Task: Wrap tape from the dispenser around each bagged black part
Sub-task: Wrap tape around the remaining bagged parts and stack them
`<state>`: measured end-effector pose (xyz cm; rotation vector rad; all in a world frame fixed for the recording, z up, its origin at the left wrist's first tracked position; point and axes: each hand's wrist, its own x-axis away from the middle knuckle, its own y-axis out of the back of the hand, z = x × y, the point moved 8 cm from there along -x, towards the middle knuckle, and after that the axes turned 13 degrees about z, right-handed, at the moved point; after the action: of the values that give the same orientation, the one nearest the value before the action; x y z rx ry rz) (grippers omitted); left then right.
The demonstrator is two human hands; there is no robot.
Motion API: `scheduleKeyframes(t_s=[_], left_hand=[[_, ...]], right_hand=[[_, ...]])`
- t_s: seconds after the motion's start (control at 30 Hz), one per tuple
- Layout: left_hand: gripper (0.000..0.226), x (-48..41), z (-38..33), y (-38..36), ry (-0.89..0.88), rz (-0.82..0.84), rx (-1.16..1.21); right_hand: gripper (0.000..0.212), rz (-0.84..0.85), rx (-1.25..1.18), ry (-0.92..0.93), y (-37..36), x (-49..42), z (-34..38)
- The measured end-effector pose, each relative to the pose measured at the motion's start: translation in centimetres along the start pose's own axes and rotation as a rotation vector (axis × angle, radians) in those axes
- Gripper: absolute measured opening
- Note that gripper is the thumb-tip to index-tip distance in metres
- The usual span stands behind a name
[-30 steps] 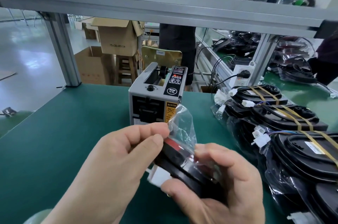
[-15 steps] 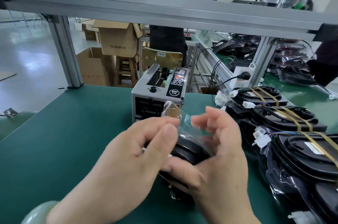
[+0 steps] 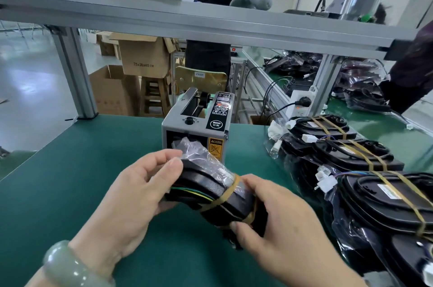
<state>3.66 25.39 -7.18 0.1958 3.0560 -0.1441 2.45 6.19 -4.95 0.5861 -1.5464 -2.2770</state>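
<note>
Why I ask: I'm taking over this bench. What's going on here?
A person holds a bagged black part in both hands over the green table, just in front of the tape dispenser. The left hand pinches the bag's loose end; the right hand grips the other end, where tan tape bands the part. Taped parts lie in a row to the right.

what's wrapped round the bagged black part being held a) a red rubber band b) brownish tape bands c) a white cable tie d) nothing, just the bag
b: brownish tape crosses the bagged black part in bands at the end gripped by the right hand, while the left hand holds the other end.
</note>
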Motion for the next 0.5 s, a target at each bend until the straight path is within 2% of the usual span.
scheduleKeyframes(t_s=[0.1, 0.2, 0.3, 0.37, 0.5], left_hand=[[0.022, -0.3, 0.5, 0.3, 0.012, -0.033, -0.206], [0.004, -1.2, 0.6, 0.6, 0.003, -0.077, -0.383], [0.013, -2.6, 0.1, 0.8, -0.023, -0.146, -0.583], [0.021, -3.9, 0.2, 0.2, 0.008, -0.094, -0.706], [0.047, -6.2, 1.7, -1.4, 0.185, 0.068, -0.661]], right_hand=[[0.028, 0.041, 0.121, 0.0, 1.4, -0.1, 0.6], [0.028, 0.11, 0.177, -0.017, 1.6, -0.4, 0.6], [0.028, 0.233, 0.216, -0.006, 0.9, -0.8, 0.6], [0.029, 0.271, 0.267, 0.032, 0.3, -1.0, 0.9], [0.047, 0.306, 0.285, 0.086, 0.2, -1.1, 0.9]])
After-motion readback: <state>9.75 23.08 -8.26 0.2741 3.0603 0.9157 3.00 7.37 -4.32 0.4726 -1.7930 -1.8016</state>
